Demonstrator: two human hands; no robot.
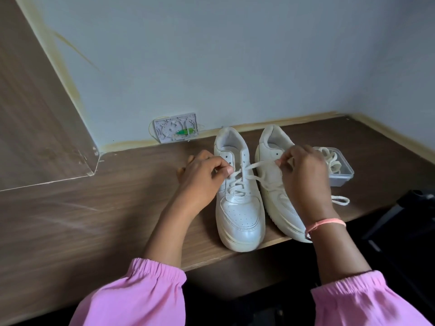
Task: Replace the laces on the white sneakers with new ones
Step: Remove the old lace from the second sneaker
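One lace (255, 166) end is pinched by the left hand (202, 178), the other by the right hand (303, 175); fingers curled. Lace is threaded through the left sneaker (239, 208), beside the right sneaker (273, 175), on the table (106, 208).

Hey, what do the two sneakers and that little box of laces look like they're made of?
Sneakers: probably smooth leather or faux leather, slightly glossy, with stitched panels and punched toe holes. Box: translucent plastic; the laces show through its wall. Laces: flat woven fabric, matte, likely cotton or polyester.
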